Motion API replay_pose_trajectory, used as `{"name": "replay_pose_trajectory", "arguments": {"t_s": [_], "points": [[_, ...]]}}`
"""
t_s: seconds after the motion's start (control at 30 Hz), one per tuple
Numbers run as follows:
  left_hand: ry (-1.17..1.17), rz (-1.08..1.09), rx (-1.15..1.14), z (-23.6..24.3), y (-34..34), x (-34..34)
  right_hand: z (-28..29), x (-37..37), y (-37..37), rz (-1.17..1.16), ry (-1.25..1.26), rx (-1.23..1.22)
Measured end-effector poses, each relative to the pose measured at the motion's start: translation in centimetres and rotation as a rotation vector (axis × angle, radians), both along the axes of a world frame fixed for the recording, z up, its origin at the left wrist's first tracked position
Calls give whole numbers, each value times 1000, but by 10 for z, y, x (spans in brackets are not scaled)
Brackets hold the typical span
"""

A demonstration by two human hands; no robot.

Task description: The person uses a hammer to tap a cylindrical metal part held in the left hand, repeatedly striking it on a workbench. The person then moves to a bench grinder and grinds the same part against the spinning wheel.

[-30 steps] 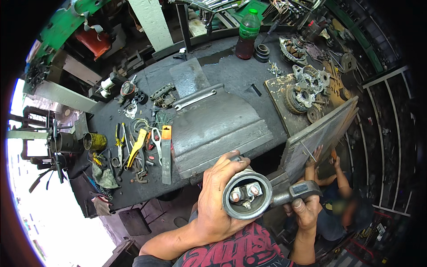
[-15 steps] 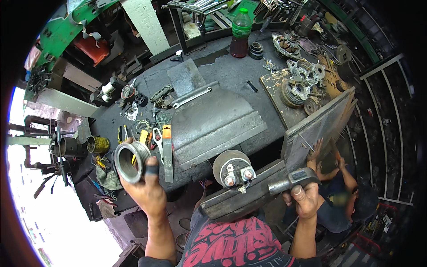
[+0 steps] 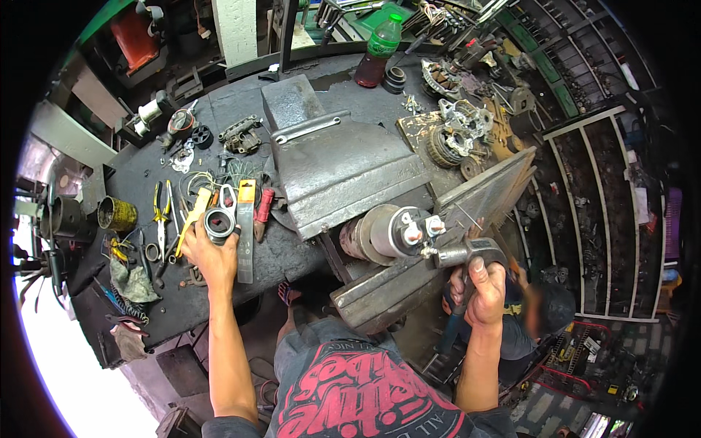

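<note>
My left hand (image 3: pixel 209 252) is closed round a short grey metal ring (image 3: pixel 219 225), its open end facing up, low over the bench beside a yellow-handled tool (image 3: pixel 193 216) and a flat steel strip with an orange end (image 3: pixel 246 230). My right hand (image 3: pixel 482 292) grips a hammer (image 3: pixel 471 253), thumb along its head and handle hanging down. Left of the hammer head, a cylindrical part with two copper-coloured terminals (image 3: pixel 403 232), like a starter solenoid, sits at the big bench vise (image 3: pixel 350 175). How it is held there is partly hidden.
A wrench (image 3: pixel 310 127) lies on the vise. Pliers (image 3: pixel 161 219) and a red-handled tool (image 3: pixel 263 212) are on the bench. Behind stand a green-capped bottle (image 3: pixel 380 51) and metal housings (image 3: pixel 464 128) on a board. Another person (image 3: pixel 529 310) crouches at right, beyond an upright wooden board (image 3: pixel 493 179).
My left hand has carried the metal ring down and away, toward the tools on the bench. My right hand still grips the hammer. The whole view has shifted.
</note>
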State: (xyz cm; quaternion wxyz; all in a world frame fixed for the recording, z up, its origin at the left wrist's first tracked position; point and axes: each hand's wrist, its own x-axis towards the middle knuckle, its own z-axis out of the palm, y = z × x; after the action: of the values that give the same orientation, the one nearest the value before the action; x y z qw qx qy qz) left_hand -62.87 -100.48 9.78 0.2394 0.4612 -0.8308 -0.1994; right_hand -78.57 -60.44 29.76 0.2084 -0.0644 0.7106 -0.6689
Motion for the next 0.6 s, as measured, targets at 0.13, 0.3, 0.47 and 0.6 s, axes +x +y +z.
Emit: {"name": "replay_pose_trajectory", "arguments": {"t_s": [0.13,0.3,0.47,0.6], "points": [[-127,32,83,-6,-7,0,-1,12,-6,-65,34,26],[-129,-57,173,4,-4,16,17,49,-19,-11,49,-65],[11,-118,153,25,-4,32,62,108,-73,104,101,34],[570,-253,548,63,8,53,64,121,-137,467,382,157]]}}
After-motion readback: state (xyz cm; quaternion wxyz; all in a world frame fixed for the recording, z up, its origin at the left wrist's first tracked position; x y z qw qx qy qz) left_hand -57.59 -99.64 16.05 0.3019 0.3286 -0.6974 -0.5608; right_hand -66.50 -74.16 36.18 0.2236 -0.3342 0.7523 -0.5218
